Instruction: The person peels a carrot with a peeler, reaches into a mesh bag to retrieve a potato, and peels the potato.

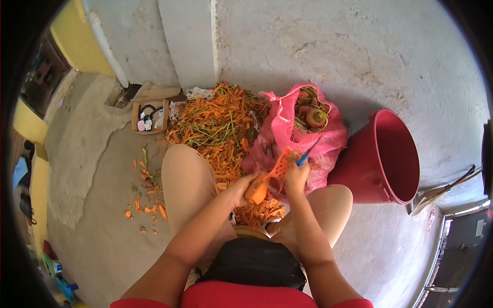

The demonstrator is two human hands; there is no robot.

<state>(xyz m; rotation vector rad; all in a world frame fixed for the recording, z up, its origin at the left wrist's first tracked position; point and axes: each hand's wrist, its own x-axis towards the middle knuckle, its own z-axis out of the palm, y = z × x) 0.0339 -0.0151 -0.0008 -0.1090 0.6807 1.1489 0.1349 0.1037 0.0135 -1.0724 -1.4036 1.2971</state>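
Observation:
My left hand [240, 190] is closed around a thick, pared carrot [257, 193] held above the peelings between my knees. Close beside it, my right hand [297, 176] grips a knife [304, 158] with a blue handle, its dark pointed tip directed away from me. A flat orange piece pierced with holes [280, 165] reaches from the same hand toward the carrot; its exact kind I cannot tell. Just beyond my hands is a pink mesh sack [331, 126], open at the top, with an untrimmed carrot [316, 118] showing in its mouth.
A large heap of carrot peelings and green stalks [215, 118] lies against the wall. To the right, a dark red bucket [359, 159] leans over beside a dustpan-like scoop [436, 192]. Left of the heap sits a small cardboard box [150, 118]; carrot scraps [149, 208] dot the floor.

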